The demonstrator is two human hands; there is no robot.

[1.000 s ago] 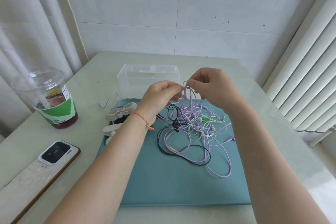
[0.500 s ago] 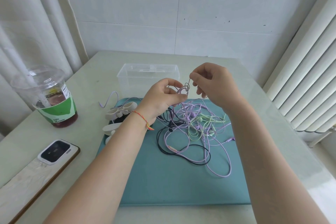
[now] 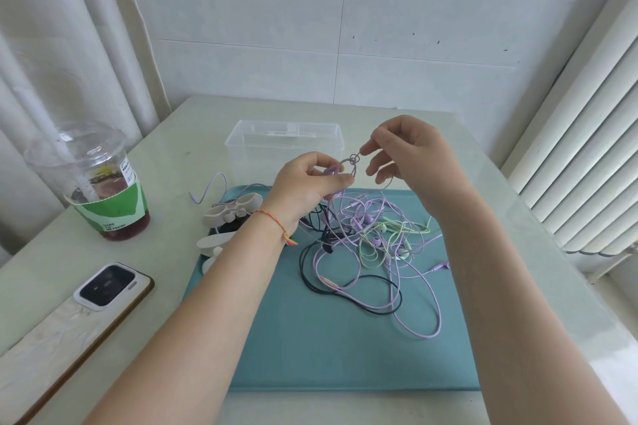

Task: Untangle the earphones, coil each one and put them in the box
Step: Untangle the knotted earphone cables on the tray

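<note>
A tangle of purple, green and black earphones (image 3: 373, 252) lies on the teal mat (image 3: 338, 348). Above it, my left hand (image 3: 310, 183) grips a bunch of purple cable, and my right hand (image 3: 411, 155) pinches the same purple cable at a small knot (image 3: 354, 159) between the two hands. Strands hang from the hands down into the pile. The clear plastic box (image 3: 283, 145) stands just behind the mat, with little or nothing in it.
A lidded drink cup (image 3: 93, 179) stands at the left, and a phone (image 3: 107, 286) lies near the front left. Pale cable holders (image 3: 231, 212) sit at the mat's left edge, with a loose purple cable end (image 3: 210, 186). A radiator (image 3: 587, 148) lines the right side.
Both hands have lifted the purple cable higher off the pile and drawn slightly apart, leaving a small knot stretched between them.
</note>
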